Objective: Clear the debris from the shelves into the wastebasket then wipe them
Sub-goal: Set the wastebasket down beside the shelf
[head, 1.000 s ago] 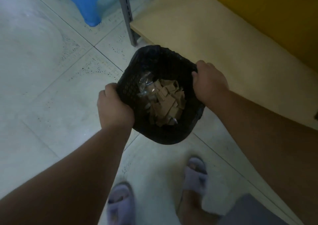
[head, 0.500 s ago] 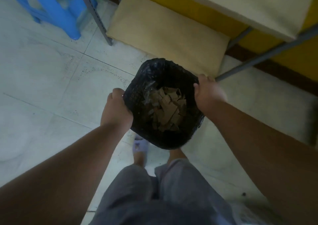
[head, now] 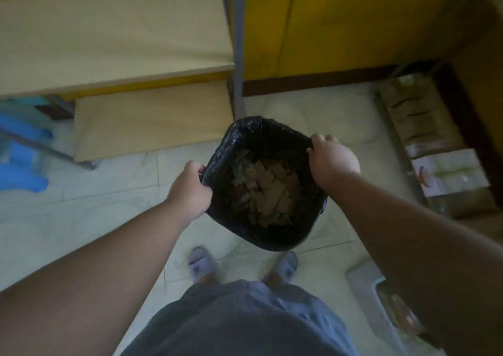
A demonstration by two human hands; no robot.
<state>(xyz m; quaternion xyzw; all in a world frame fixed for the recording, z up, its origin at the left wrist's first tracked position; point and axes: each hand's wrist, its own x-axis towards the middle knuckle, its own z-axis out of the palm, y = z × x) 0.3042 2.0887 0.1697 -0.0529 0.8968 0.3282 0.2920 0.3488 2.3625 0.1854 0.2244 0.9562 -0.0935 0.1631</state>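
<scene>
A black bag-lined wastebasket (head: 275,235) hangs above the floor, held by both hands. My left hand (head: 190,192) grips its left rim and my right hand (head: 333,161) grips its right rim. Brown cardboard scraps (head: 272,192) and some crumpled clear plastic lie inside it. Two tan shelves sit at the upper left: an upper shelf (head: 109,37) and a lower shelf (head: 152,118), both bare on the parts I see.
A grey metal shelf post (head: 236,56) stands just behind the basket. A blue plastic stool (head: 21,165) is at the far left. Stacked packages (head: 430,143) lie by the yellow wall (head: 353,23) on the right. My slippered feet are on the pale tile floor (head: 81,214).
The view has swung right and risen, showing both shelves and the right-hand packages. Both hands keep the same grip on the basket, which now sits right of the shelf post.
</scene>
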